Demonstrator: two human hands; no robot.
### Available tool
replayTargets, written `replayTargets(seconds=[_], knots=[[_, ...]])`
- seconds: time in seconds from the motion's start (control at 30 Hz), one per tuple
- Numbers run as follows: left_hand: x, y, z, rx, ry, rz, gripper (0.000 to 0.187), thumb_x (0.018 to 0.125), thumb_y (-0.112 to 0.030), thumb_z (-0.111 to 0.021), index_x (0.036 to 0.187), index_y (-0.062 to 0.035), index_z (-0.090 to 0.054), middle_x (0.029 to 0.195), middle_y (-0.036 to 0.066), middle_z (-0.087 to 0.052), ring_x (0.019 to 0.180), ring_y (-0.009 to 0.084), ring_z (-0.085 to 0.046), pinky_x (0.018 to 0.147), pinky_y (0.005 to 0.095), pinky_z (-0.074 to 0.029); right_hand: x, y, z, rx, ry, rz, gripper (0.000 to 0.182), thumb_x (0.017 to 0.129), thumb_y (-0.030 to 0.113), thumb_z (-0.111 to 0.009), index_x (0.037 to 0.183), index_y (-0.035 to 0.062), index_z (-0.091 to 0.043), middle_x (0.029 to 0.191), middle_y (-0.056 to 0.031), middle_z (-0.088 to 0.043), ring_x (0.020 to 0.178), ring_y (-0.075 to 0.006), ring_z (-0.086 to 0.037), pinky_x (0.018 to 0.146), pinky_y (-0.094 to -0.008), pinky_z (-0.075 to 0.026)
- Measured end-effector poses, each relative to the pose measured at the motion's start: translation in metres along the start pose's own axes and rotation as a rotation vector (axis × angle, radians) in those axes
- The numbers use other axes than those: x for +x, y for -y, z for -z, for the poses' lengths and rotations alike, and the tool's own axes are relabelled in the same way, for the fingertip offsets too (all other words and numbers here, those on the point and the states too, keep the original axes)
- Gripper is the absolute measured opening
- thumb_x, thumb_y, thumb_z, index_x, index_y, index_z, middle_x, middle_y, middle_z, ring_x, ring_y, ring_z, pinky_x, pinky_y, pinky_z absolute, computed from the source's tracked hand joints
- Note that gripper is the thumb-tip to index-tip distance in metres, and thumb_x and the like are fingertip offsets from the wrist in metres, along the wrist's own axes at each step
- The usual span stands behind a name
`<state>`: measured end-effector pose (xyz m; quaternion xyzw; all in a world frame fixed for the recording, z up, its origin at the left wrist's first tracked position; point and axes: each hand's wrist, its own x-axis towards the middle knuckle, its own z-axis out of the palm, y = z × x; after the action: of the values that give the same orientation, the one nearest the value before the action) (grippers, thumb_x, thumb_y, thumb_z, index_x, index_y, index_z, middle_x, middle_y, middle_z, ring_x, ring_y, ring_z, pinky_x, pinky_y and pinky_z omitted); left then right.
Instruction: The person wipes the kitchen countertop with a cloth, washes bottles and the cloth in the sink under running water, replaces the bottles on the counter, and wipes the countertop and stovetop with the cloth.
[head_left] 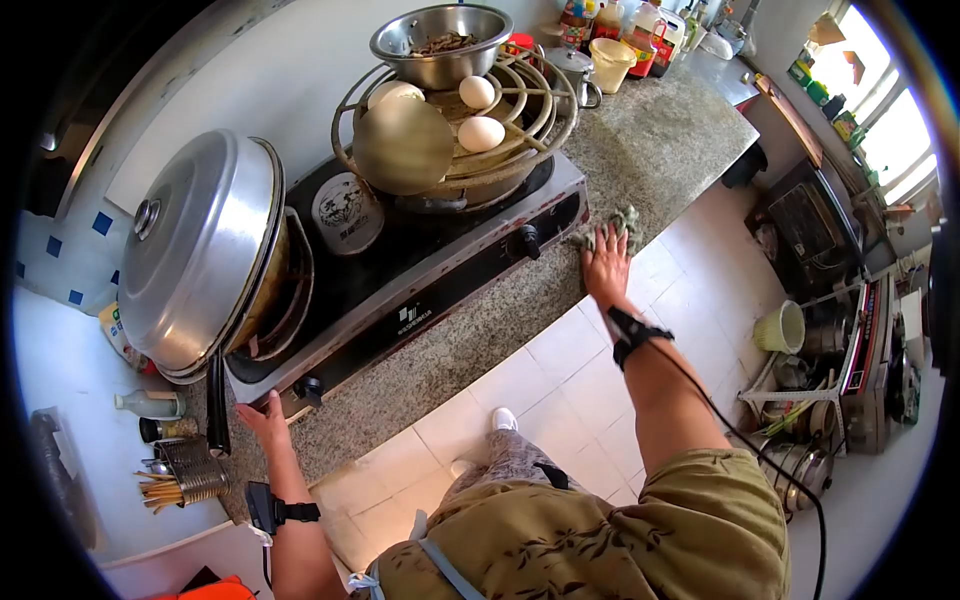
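My right hand [606, 265] presses on a crumpled grey-green cloth [625, 224] at the front edge of the granite counter [665, 140], right of the gas stove. My left hand [265, 418] touches the lower left front corner of the stove [440, 290], beside a black knob [309, 390], its fingers apart. A large lidded pot [200, 250] is on the stove's left side. Over the right side sits a round rack [545, 140] with several eggs [481, 133] and a steel bowl [450, 65] holding dark pieces.
A black pan handle [217, 405] juts out near my left hand. Chopsticks in a wire holder [200, 470] and a jar [160, 430] stand at the left. Bottles [645, 35] and a cream tub [611, 65] are at the back. A shelf rack [800, 395] stands on the right.
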<state>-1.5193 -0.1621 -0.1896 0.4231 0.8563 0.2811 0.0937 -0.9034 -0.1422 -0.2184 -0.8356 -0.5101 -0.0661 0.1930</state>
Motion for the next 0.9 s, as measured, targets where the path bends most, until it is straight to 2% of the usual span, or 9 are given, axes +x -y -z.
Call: replayTargets(seconds=[0.1,0.3,0.5,0.57,0.63,0.73,0.77,0.8,0.9], knots=[[-0.006,-0.013,0.012,0.058,0.052,0.050,0.092,0.074,-0.048,-0.057,0.134,0.0036,-0.010,0.140,0.023,-0.009,0.131,0.0330,-0.009,0.105,0.0384,-0.013,-0.036,0.018,0.002,0.060,-0.087,0.095,0.048,0.078,0.024,-0.053,0.121,0.0046,-0.044,0.132,-0.0148,-0.033,0.126,-0.0385,-0.020,0.099,-0.0454,-0.024],[-0.014,-0.030,0.027,0.138,0.127,0.110,0.095,0.074,-0.053,-0.055,0.134,0.0035,-0.010,0.141,0.021,-0.008,0.131,0.0305,-0.008,0.105,0.0387,-0.014,-0.124,0.080,0.018,0.268,0.039,0.121,0.054,0.077,0.018,-0.054,0.125,-0.0008,-0.037,0.135,-0.0213,-0.022,0.127,-0.0436,-0.008,0.105,-0.0459,-0.012],[-0.022,-0.024,0.033,0.042,0.186,0.013,0.092,0.074,-0.050,-0.056,0.133,0.0056,-0.013,0.140,0.022,-0.010,0.131,0.0307,-0.010,0.105,0.0375,-0.016,-0.180,0.129,0.019,0.350,0.095,0.140,0.060,0.075,0.017,-0.055,0.127,-0.0025,-0.032,0.136,-0.0240,-0.017,0.127,-0.0454,-0.001,0.105,-0.0456,-0.011],[-0.027,-0.025,0.043,-0.065,0.286,0.012,0.091,0.077,-0.049,-0.055,0.136,0.0000,-0.006,0.143,0.015,-0.002,0.132,0.0285,0.001,0.106,0.0368,-0.012,-0.202,0.147,0.024,0.365,0.142,0.209,0.055,0.078,0.019,-0.054,0.124,-0.0036,-0.035,0.136,-0.0232,-0.019,0.127,-0.0449,-0.002,0.105,-0.0449,-0.011],[-0.025,-0.011,0.047,-0.058,0.286,-0.011,0.083,0.080,-0.039,-0.056,0.136,-0.0007,-0.009,0.142,0.016,-0.013,0.131,0.0279,-0.012,0.104,0.0350,-0.017,-0.233,0.176,0.031,0.297,0.225,0.323,0.054,0.078,0.021,-0.054,0.123,-0.0042,-0.037,0.136,-0.0223,-0.020,0.127,-0.0441,-0.004,0.105,-0.0445,-0.010],[-0.013,0.038,0.035,-0.420,0.253,-0.194,0.063,0.082,-0.017,-0.057,0.133,-0.0049,-0.022,0.127,0.011,-0.039,0.115,0.0205,-0.039,0.091,0.0286,-0.032,-0.291,0.229,0.037,0.267,0.336,0.539,0.053,0.080,0.025,-0.051,0.122,-0.0052,-0.039,0.133,-0.0227,-0.025,0.127,-0.0423,-0.009,0.106,-0.0432,-0.009],[-0.011,0.048,0.045,-0.517,0.424,-0.220,0.065,0.082,-0.019,-0.057,0.133,-0.0042,-0.021,0.128,0.011,-0.038,0.118,0.0206,-0.036,0.092,0.0288,-0.031,-0.314,0.246,0.035,0.292,0.363,0.637,0.053,0.080,0.025,-0.050,0.121,-0.0062,-0.039,0.132,-0.0242,-0.026,0.127,-0.0423,-0.010,0.106,-0.0435,-0.009],[-0.018,0.051,0.057,-0.561,0.491,-0.162,0.079,0.078,-0.032,-0.059,0.134,0.0007,-0.015,0.137,0.020,-0.023,0.127,0.0276,-0.024,0.103,0.0323,-0.020,-0.336,0.266,0.042,0.334,0.409,0.631,0.053,0.081,0.028,-0.049,0.122,-0.0034,-0.040,0.135,-0.0190,-0.026,0.128,-0.0406,-0.009,0.105,-0.0418,-0.013],[-0.042,0.086,0.078,-0.424,0.371,-0.092,0.079,0.078,-0.037,-0.058,0.135,-0.0028,-0.016,0.137,0.021,-0.025,0.126,0.0319,-0.026,0.102,0.0336,-0.023,-0.395,0.318,0.027,0.428,0.494,0.818,0.053,0.083,0.030,-0.045,0.122,-0.0056,-0.039,0.132,-0.0203,-0.029,0.127,-0.0388,-0.012,0.106,-0.0419,-0.007]])
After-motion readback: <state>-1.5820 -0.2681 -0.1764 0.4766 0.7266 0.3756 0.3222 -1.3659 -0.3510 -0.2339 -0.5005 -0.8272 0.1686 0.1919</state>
